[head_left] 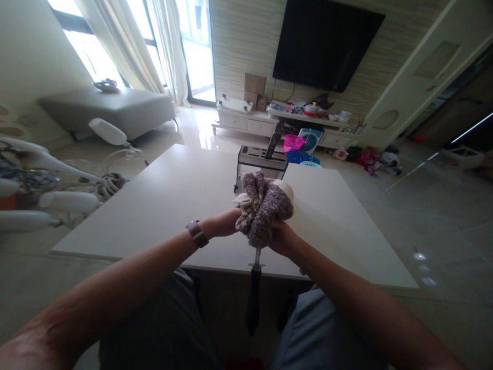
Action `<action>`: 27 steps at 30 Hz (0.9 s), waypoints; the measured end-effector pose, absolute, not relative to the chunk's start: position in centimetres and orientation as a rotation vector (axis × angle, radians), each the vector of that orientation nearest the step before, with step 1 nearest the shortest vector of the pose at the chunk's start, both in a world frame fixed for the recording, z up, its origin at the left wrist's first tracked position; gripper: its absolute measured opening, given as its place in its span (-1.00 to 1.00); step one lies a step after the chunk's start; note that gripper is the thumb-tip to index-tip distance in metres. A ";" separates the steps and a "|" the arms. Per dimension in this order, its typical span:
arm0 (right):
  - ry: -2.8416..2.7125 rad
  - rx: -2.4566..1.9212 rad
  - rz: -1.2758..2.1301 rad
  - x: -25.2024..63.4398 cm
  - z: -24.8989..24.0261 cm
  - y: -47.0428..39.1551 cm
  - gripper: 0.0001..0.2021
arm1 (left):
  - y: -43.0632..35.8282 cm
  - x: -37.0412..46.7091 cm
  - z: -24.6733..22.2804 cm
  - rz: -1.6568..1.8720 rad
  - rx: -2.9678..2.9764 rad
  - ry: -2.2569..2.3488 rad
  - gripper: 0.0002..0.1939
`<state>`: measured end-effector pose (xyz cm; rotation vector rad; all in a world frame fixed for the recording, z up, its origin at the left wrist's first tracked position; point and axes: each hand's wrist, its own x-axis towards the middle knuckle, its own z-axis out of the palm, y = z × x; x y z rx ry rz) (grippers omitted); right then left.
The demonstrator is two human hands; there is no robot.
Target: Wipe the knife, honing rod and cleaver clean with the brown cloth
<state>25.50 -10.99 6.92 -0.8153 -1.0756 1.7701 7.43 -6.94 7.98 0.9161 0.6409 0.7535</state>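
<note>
A bundle of fuzzy brown-and-cream knitted fabric (269, 208) is gripped between my two hands above the near part of the white table. My left hand (227, 222) holds its left side, and my right hand (284, 239) supports it from the lower right. Most fingers of both hands are hidden behind the fabric. Below the bundle, a tool with a black handle (253, 300) and a small metal guard points down past the table's near edge. Whether its metal shaft touches the fabric I cannot tell. A brown watch (197, 234) is on my left wrist.
On the white table (173, 190), a metal-framed rack (256, 156) with a black upright handle stands just beyond the bundle. White lamp-like parts and cables (73, 202) lie at left. A pink basket (293, 143) is behind the table. A low cabinet (246, 122) stands under the television.
</note>
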 end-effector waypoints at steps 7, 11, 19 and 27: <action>-0.753 -0.828 1.486 27.8 7.4 -7.3 -0.67 | -6.7 7.7 7.9 0.381 0.907 0.545 -0.40; -0.722 -0.876 1.376 29.7 7.2 -5.8 -0.68 | -7.7 8.0 8.8 0.238 1.103 0.614 -0.46; -0.707 -0.915 1.446 30.6 7.9 -5.2 -0.76 | -9.0 9.4 8.7 0.479 1.507 1.061 -0.69; -0.873 -0.790 1.509 31.8 9.3 -6.3 -0.69 | -8.6 9.1 8.4 0.709 1.920 1.181 -0.68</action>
